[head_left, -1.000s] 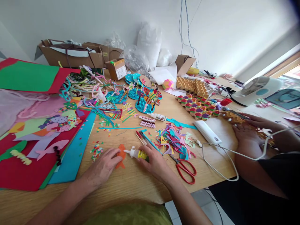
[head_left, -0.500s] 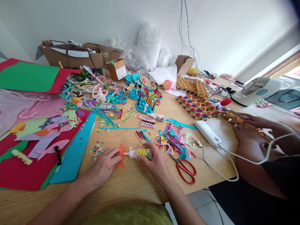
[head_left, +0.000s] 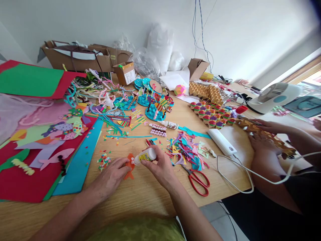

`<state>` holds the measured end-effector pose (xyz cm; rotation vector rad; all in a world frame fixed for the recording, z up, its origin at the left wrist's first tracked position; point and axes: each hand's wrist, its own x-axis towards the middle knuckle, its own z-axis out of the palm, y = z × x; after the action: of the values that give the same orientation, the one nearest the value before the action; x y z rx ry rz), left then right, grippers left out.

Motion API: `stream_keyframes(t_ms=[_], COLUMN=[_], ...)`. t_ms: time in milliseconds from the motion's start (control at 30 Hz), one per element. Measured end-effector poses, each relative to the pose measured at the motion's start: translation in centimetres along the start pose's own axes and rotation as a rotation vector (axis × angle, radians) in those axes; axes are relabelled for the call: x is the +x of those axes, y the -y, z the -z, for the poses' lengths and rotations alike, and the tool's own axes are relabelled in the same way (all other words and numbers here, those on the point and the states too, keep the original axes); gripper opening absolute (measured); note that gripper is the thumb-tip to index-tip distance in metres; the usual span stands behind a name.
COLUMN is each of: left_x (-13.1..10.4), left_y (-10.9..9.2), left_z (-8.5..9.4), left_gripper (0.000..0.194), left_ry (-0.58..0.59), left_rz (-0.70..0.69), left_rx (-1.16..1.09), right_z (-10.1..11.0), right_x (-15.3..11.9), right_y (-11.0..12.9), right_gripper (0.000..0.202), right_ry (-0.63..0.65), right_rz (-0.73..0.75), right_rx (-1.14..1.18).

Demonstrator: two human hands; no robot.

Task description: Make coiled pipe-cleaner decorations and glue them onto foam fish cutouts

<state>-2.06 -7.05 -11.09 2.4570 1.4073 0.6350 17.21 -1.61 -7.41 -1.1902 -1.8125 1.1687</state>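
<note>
An orange paper fish (head_left: 129, 173) lies flat on the wooden table near its front edge. The fingertips of my left hand (head_left: 112, 174) press on its left side. My right hand (head_left: 160, 168) is wrapped round a white glue bottle (head_left: 144, 156) with a yellow label, tilted so its tip points down at the fish's upper part. Left of the fish is a small pile of paper confetti (head_left: 103, 161). Red-handled scissors (head_left: 199, 183) rest to the right of my right hand.
Colourful paper scraps (head_left: 187, 149) and a white power bank (head_left: 222, 142) with a cable sit to the right. A co-worker's hands (head_left: 263, 142) touch an egg carton (head_left: 278, 140). Stacked coloured sheets (head_left: 72, 174) cover the left. Blue craft pieces (head_left: 155, 113) stand farther back.
My right hand has raised the bottle's base, so the bottle is tilted more steeply over the fish. The co-worker's hands have shifted slightly at the egg carton.
</note>
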Motion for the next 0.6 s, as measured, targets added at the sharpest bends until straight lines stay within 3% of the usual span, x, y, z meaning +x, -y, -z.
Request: stream_keyframes(t_ms=[233, 600], left_x=[-0.2, -0.2], left_y=[0.1, 0.4], left_z=[-0.2, -0.7], left_gripper=[0.024, 0.024], left_ry=[0.024, -0.021], left_rz=[0.035, 0.030], left_rx=[-0.023, -0.060], right_z=[0.3, 0.0], right_x=[0.7, 0.8], right_y=[1.5, 0.9], right_gripper=[0.024, 0.022], right_ry=[0.011, 0.085], right_rz=[0.060, 0.105], right_rx=[-0.150, -0.170])
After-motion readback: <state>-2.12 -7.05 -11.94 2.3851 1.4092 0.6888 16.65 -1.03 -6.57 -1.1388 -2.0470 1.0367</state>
